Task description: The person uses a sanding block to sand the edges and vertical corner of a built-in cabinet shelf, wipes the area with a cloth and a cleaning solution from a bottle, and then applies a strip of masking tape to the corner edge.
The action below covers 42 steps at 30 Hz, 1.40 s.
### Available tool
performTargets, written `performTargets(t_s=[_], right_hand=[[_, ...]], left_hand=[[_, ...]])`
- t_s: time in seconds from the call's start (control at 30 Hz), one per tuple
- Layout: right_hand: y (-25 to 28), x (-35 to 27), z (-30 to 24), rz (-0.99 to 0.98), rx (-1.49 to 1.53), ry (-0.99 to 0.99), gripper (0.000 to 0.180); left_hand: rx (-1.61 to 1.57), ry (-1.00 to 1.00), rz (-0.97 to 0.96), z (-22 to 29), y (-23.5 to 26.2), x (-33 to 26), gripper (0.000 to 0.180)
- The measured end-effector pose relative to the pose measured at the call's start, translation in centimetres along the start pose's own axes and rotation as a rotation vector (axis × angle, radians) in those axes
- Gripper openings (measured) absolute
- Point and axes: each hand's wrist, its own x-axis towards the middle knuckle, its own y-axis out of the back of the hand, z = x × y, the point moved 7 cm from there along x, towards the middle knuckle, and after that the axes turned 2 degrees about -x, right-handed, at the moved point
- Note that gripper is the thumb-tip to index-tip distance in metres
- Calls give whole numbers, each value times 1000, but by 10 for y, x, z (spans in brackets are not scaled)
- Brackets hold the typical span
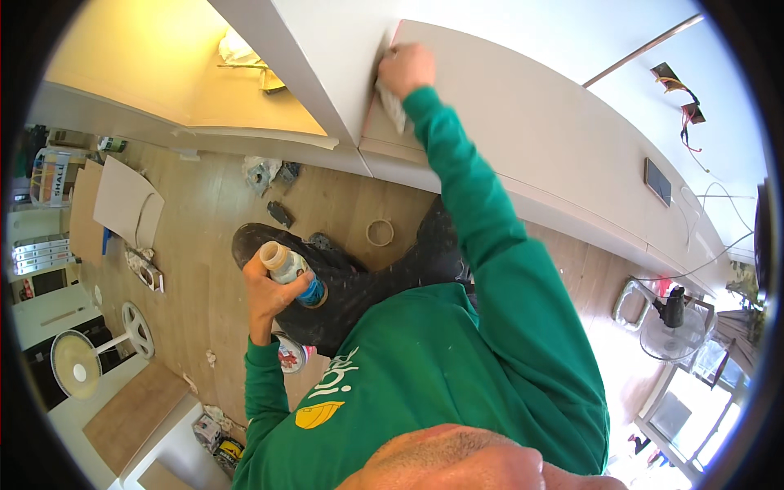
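My left hand [272, 292] is wrapped round a clear plastic bottle [287, 263] with a blue label. Its mouth has no cap, and it is tilted above my dark trousers. Farther forward, my right hand [407, 70] is closed over a white cloth [393, 108]. The cloth is pressed to the pale top of a long low cabinet [490, 106], in the corner where this top meets an upright white panel [339, 53]. Part of the cloth hangs out below my fingers.
A phone [657, 181] lies on the cabinet top at right. Wires hang from wall openings [682, 94]. On the wooden floor are a tape roll [380, 233], crumpled plastic [261, 174] and a tub [290, 353]. A fan [77, 364] stands at left, a glass table [676, 333] at right.
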Motion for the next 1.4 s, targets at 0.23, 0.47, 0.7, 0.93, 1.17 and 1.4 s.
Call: performTargets(t_s=[0.23, 0.47, 0.7, 0.93, 1.17, 1.4], right_hand=[[-5, -59, -3, 79, 68, -75, 28], [9, 16, 9, 77, 4, -26, 23], [26, -129, 14, -192, 409, 35, 28], [32, 27, 15, 9, 67, 138, 29], [1, -105, 4, 39, 90, 178, 18], [31, -165, 5, -31, 394, 111, 22]], left_hand=[[61, 21, -6, -6, 0, 6, 34], [22, 45, 11, -3, 2, -6, 34], [89, -54, 6, 4, -2, 3, 33], [71, -32, -14, 6, 5, 3, 35], [25, 75, -3, -38, 15, -24, 35], [-5, -60, 42, -15, 19, -6, 37]])
